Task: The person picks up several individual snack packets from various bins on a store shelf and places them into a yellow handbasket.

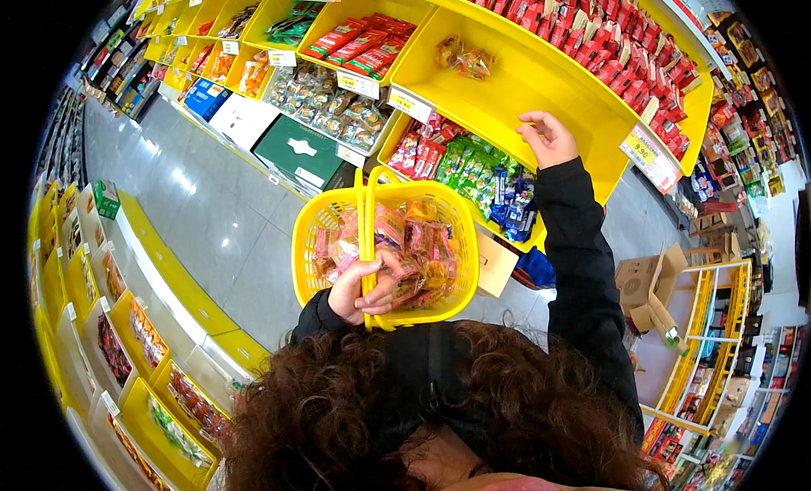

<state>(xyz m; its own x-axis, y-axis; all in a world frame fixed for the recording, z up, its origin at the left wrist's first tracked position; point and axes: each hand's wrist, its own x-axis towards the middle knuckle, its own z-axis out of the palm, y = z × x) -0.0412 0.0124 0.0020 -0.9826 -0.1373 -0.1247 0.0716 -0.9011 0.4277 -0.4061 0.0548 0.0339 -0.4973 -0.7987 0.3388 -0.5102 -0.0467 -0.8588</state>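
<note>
My left hand (370, 288) is closed around the upright handles of a yellow plastic shopping basket (467, 237). Wrapped snack packets (421, 253) in pink and orange fill much of the basket. My right hand (548, 138) hovers over a large yellow bin (564, 92), its fingers loosely curled, with nothing visible between them. A few clear-wrapped snacks (475, 63) lie towards the far left of that bin, apart from my hand. Red, green and blue packets (475, 171) fill a lower bin, left of my right sleeve.
Red packets (589, 22) fill the bin beyond, and red-and-green bags (361, 44) another on the left. Dark wrapped snacks (329, 104) sit below. A green box (301, 150) and a cardboard box (495, 263) stand low. Another shelf (184, 288) runs along the left; an opened carton (649, 288) stands right.
</note>
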